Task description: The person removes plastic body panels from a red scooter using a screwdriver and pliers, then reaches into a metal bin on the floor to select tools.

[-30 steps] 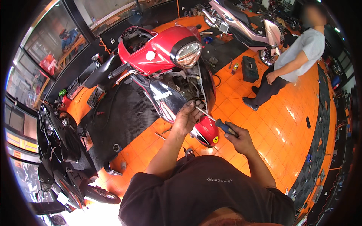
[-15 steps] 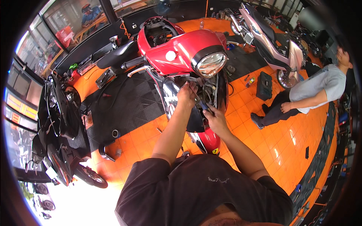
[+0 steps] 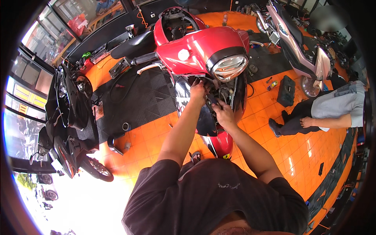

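The glossy red plastic-bodied scooter [image 3: 196, 44] stands ahead with its seat bay [image 3: 176, 29] uncovered. The left hand [image 3: 198, 93] reaches into the scooter's open front, fingers drawn in; I cannot tell what they grip. Just right of it, the right hand [image 3: 225, 112] closes on a dark-handled tool [image 3: 212, 98] against the bare grey-and-black inner parts [image 3: 226, 93]. Farther right, the clear-lensed headlight [image 3: 230, 67] sits mounted. Uncovering looks done; the work inside seems partway, the front not yet closed.
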